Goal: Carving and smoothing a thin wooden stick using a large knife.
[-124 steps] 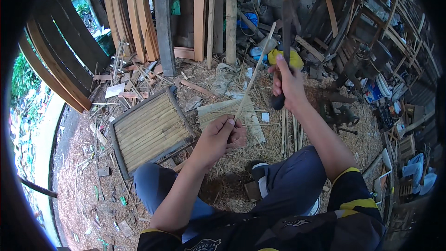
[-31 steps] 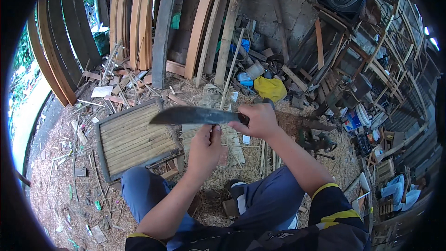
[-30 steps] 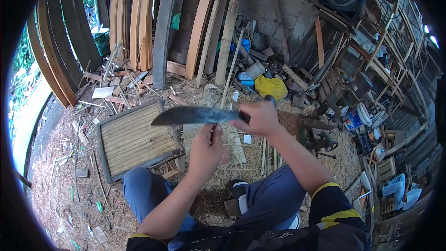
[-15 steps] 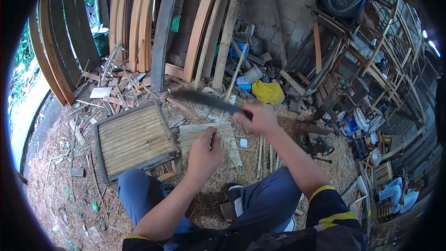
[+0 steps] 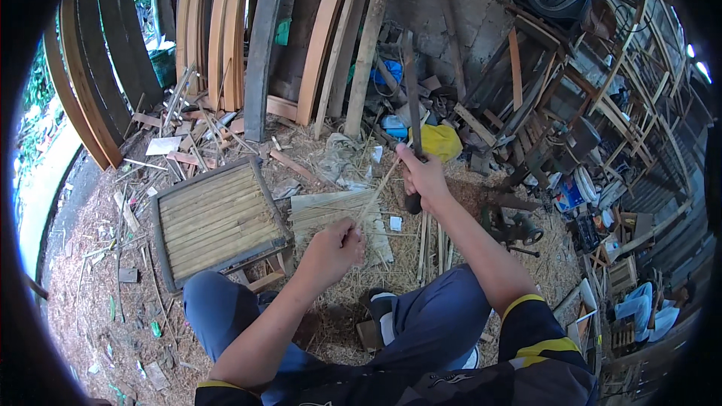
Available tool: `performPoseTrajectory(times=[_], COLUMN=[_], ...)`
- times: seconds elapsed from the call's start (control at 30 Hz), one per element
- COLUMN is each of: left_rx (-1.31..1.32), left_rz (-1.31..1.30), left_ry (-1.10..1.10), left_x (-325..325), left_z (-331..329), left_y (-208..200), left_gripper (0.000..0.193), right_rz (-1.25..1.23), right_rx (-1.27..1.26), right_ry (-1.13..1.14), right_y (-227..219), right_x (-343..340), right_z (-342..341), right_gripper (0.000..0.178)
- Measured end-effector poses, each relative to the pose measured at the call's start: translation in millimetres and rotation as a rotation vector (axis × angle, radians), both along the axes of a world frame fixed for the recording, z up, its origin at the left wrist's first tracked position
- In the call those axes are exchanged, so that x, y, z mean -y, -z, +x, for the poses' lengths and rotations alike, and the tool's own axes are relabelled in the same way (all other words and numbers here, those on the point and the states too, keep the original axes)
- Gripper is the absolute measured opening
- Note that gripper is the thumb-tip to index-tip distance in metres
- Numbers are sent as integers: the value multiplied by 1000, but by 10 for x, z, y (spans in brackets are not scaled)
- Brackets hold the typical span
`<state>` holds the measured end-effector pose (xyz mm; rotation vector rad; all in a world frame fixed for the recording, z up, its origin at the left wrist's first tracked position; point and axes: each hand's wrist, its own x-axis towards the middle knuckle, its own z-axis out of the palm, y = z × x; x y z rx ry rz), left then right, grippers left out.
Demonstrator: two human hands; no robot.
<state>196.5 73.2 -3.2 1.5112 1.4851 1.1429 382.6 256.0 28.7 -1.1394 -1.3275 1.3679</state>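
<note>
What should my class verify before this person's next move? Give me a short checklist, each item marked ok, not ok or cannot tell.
1. Knife gripped: ok, the right hand is closed around its handle.
2. Stick held: ok, the left hand grips its lower end.
3. Blade apart from the left hand: ok, it points away from the body.
4. Cutting edge's direction: cannot tell, too thin in this view.
5. Floor clear of scraps: not ok, wood pieces lie about.
</note>
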Motion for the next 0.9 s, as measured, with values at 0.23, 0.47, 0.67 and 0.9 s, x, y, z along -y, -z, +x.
performPoseTrajectory(times=[0.23, 0.47, 0.67, 0.9], left_rx=[446, 1011, 314, 197], left_rz=[-222, 122, 327, 534], left_ry=[204, 231, -167, -419], left_x=[29, 120, 110, 146], left_z=[-288, -528, -574, -756], left_y=[-382, -574, -364, -371], left_gripper=[33, 86, 20, 16], right_rz=[-86, -408, -674, -922], right_rx=[-32, -258, -285, -160], right_ry=[46, -52, -225, -406], right_y=[-8, 190, 335, 716], right_x=[-86, 67, 334, 458], right_z=[162, 13, -263, -549], right_gripper=[28, 28, 27, 28])
